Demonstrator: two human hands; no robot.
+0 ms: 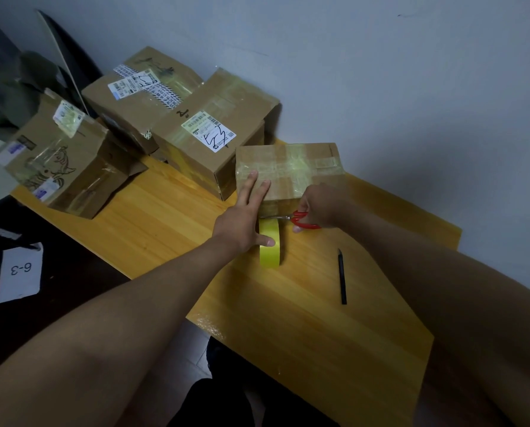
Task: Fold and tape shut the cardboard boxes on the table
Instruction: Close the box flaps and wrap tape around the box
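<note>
Step in hand, as judged: cutting the tape strip that runs from the roll to the small box.

The left hand (pixel 243 215) lies with fingers straight, fingertips pressed flat on the top of the small cardboard box (pixel 288 172), while its thumb rests on the yellow tape roll (pixel 270 243), which stands on edge just below the hand. The right hand (pixel 317 208) has its fingers curled through the red handles of the scissors (pixel 300 219), blades pointing toward the left hand, at the box's near face just above the roll.

Procedure: keep the strip taut between roll and box. Cut close to the box's near face. Keep the left thumb clear of the blades. Then press the loose end down flat.

Beyond the left hand, three larger taped boxes (pixel 208 131) stand clustered against the wall. Near the right forearm a black pen (pixel 342 277) lies on the yellow wooden tabletop (pixel 319 334). The wall is plain grey. Far left of the left forearm, a paper marked "6-3" (pixel 20 269) lies on a dark surface.
</note>
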